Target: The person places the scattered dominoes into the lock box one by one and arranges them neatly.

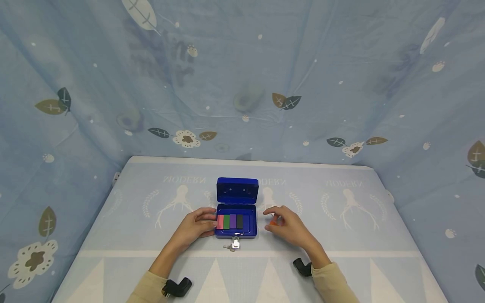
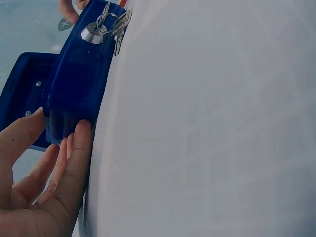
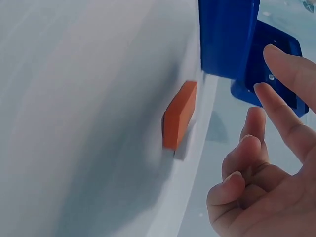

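Observation:
A small blue cash box (image 1: 250, 223) stands on the table with its lid (image 1: 237, 190) raised at the back. Inside lie flat blocks side by side: pink (image 1: 220, 221), green (image 1: 226, 221), purple (image 1: 233, 221) and black (image 1: 239, 221). My left hand (image 1: 196, 227) rests against the box's left side, its thumb at the rim and fairly straight fingers along the wall. To the right of the box, my right hand (image 1: 289, 226) hovers with thumb and forefinger apart. Below it an orange block (image 3: 178, 116) lies on the table, apart from the fingers in the right wrist view.
Keys (image 2: 118, 24) on a ring hang from the lock (image 2: 94, 33) at the box's front. A small pale piece (image 3: 183, 145) shows beside the orange block. Patterned blue cloth (image 1: 242, 84) rises behind the table and at both sides. Black mounts (image 1: 178, 288) sit at the wrists.

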`<state>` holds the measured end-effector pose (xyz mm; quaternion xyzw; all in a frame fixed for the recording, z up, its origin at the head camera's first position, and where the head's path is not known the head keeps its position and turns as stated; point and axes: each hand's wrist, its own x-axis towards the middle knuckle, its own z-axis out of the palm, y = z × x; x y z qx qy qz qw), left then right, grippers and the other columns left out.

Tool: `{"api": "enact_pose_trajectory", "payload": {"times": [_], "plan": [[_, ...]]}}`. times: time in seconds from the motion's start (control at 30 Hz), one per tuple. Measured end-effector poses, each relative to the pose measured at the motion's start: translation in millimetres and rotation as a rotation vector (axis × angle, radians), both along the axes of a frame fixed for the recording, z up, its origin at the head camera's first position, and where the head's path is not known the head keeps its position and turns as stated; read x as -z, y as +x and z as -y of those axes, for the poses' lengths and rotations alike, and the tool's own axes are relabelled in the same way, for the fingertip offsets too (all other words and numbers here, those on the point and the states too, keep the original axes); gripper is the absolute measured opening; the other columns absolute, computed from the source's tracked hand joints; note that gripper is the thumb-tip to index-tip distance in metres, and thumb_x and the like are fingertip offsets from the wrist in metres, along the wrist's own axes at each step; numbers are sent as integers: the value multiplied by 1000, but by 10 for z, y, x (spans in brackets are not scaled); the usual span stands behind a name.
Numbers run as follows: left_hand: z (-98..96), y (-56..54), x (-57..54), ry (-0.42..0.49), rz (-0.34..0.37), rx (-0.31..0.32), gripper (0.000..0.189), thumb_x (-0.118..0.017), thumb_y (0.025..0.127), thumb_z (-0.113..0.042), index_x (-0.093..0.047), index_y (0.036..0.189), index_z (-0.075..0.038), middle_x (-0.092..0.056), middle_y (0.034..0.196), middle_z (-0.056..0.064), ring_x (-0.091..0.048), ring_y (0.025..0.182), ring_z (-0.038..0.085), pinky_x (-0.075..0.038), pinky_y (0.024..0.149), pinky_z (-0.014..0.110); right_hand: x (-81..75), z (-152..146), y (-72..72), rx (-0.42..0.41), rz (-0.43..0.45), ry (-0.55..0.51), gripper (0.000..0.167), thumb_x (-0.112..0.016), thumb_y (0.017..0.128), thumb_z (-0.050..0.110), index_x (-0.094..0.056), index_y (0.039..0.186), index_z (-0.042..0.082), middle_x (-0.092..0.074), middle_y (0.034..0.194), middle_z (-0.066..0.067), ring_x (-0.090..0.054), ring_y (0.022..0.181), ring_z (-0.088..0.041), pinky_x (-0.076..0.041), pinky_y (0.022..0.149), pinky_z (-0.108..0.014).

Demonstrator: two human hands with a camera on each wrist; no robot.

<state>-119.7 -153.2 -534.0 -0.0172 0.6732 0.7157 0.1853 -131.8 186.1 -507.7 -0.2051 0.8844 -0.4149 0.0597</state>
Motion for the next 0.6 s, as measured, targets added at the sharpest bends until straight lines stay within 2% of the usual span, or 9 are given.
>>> {"api": "enact_pose_trajectory", "payload": {"times": [0.27,0.6], "plan": [[2,0,-2,-2,1,0,52,-72,90,-3,-51,137,6,-60,123,24,-67,103,27,-60,83,41,12,-154,-12,-45,2,6,36,-81,86,20,-70,120,15,-58,90,-5,-49,72,-18,-44,60,-27],[5,3,-4,-6,-3,4,52,-71,90,-2,-51,137,6,-61,123,23,-66,104,28,-59,84,41,74,-427,-209,-228,95,22,39,-81,86,12,-68,123,17,-61,98,-5,-53,83,-25,-46,70,-28]]}}
